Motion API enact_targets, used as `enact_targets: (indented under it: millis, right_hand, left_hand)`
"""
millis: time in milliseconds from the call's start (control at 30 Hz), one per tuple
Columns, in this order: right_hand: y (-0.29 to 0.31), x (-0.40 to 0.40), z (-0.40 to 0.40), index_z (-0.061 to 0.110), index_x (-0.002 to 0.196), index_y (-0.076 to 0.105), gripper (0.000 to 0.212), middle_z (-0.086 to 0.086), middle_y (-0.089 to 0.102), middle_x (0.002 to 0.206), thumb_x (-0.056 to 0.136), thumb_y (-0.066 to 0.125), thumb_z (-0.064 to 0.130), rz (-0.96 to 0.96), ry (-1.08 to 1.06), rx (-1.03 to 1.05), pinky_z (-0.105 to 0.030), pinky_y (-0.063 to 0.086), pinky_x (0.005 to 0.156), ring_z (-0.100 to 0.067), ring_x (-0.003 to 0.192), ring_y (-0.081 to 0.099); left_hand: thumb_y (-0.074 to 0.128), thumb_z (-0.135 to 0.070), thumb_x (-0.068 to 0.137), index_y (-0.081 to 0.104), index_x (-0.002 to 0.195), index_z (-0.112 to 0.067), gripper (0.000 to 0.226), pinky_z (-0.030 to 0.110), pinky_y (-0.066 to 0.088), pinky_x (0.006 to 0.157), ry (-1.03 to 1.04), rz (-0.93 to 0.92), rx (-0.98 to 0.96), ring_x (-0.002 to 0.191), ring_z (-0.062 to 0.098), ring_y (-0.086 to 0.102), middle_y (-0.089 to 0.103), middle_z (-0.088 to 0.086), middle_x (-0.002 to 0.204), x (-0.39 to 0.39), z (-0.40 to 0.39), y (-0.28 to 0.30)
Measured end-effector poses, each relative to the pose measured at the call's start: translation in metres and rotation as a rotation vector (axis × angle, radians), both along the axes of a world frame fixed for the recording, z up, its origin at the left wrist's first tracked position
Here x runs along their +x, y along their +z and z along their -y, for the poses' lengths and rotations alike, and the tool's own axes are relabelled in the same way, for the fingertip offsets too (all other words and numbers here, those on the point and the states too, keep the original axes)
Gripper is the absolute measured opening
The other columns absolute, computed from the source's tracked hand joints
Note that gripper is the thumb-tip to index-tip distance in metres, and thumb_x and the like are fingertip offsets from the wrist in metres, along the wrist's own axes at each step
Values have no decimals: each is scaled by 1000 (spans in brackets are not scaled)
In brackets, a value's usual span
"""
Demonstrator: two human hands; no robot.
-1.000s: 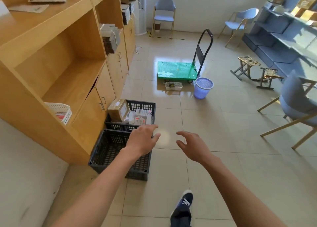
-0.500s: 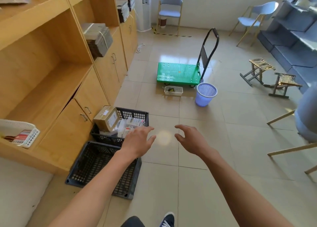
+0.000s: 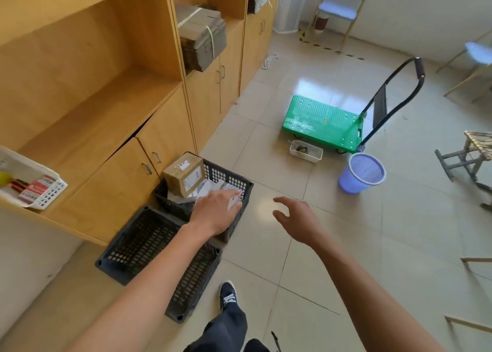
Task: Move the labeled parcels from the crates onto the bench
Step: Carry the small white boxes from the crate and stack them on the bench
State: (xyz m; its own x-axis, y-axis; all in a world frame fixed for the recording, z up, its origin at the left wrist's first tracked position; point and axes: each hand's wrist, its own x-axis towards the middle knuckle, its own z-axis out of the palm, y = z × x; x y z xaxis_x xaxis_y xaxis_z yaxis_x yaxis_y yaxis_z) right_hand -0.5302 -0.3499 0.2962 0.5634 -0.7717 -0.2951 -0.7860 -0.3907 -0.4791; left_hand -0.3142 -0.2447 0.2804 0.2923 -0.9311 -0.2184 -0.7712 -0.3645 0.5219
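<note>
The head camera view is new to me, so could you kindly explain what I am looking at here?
A camera worn on a person's head looks forward and down, so both bare arms reach into the picture. The left hand reaches into the far crate, over the white parcels, beside a labelled cardboard box; whether it grips one is unclear. The right hand hovers open over the floor tiles, holding nothing. The near crate looks empty. Both crates sit beside wooden cabinets.
</note>
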Motion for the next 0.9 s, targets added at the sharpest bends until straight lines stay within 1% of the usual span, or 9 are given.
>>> enact_targets:
  millis: [167,267,400,500,567,633,700,800,900]
  right_hand:
    - [-1,28,50,24,140,57,42,3,60,141,100,59,32,-29,66,-3,-32,42,103,-20,130,53]
    - [-2,41,79,24,140,57,42,2,62,139,99,59,32,-13,87,20,-33,44,101,-20,124,57]
    - [-14,55,123,28,136,59,39,2,65,133,98,61,32,29,102,62,-30,46,91,-21,115,62]
    - [-32,62,158,28,136,60,38,1,67,131,97,62,32,14,156,92,-24,41,82,-21,112,62]
    - [-43,66,184,27,136,60,39,-1,67,129,97,62,32,10,196,119,-23,38,79,-21,108,63]
    - [-51,70,211,26,136,60,39,-3,68,129,98,61,32,33,234,157,-25,41,81,-22,109,63]
    - [-58,77,240,25,138,59,39,-4,67,130,99,60,31,40,279,189,-27,45,86,-23,112,63]
    - [-68,92,276,24,139,57,40,-5,66,131,100,58,30,15,375,215,-24,44,85,-22,112,64]
    - [-77,117,302,23,141,56,41,-4,63,136,100,58,28,-26,494,230,-26,44,88,-24,117,62]
  left_hand:
    - [48,-48,102,50,145,-28,48,46,45,104,34,-4,37,132,23,53,57,1,145,23,49,-6]
    - [47,-48,102,51,144,-31,46,47,47,101,46,2,48,127,22,56,59,0,142,28,74,-7]
    - [45,-49,102,51,143,-32,45,44,46,98,100,-13,66,126,21,56,58,-1,141,32,111,-16]
    - [43,-51,102,51,145,-31,48,45,43,106,169,-36,94,133,22,51,55,-1,146,27,136,-27]
    - [43,-53,102,50,146,-32,49,43,41,108,213,-52,152,134,23,50,54,-1,149,21,152,-35]
    - [45,-51,102,50,146,-34,48,42,41,109,268,-61,203,135,23,49,52,-2,151,18,169,-40]
    - [48,-47,102,50,147,-34,46,42,42,108,330,-48,223,135,23,49,51,-3,152,18,184,-40]
    - [48,-45,103,51,146,-30,45,42,44,105,396,6,239,132,23,52,55,0,147,22,201,-37]
    - [46,-43,104,51,145,-30,44,43,44,107,484,13,250,134,24,50,53,0,149,30,209,-37]
